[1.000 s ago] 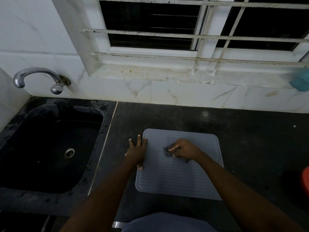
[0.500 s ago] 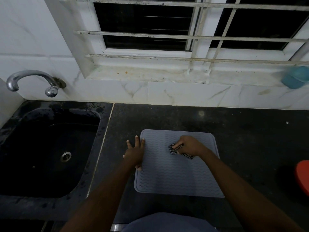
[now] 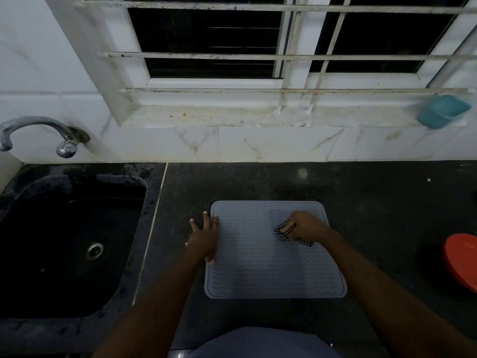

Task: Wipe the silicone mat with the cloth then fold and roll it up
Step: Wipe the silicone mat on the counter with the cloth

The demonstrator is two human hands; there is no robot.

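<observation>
A grey ribbed silicone mat (image 3: 260, 270) lies flat on the dark countertop (image 3: 374, 202). My left hand (image 3: 204, 239) rests flat with fingers spread on the mat's left edge, pinning it down. My right hand (image 3: 305, 226) is closed on a small black-and-white checked cloth (image 3: 282, 232), pressed onto the mat near its far right corner. Part of the cloth sticks out under my wrist.
A black sink (image 3: 64, 244) with a metal tap (image 3: 38, 133) sits to the left. A red bowl (image 3: 462, 262) stands at the right edge of the countertop. A teal soap dish (image 3: 442, 111) rests on the window sill. The tiled wall rises behind.
My right hand has slid the cloth from the mat's middle toward its far right side. My left hand has stayed on the left edge.
</observation>
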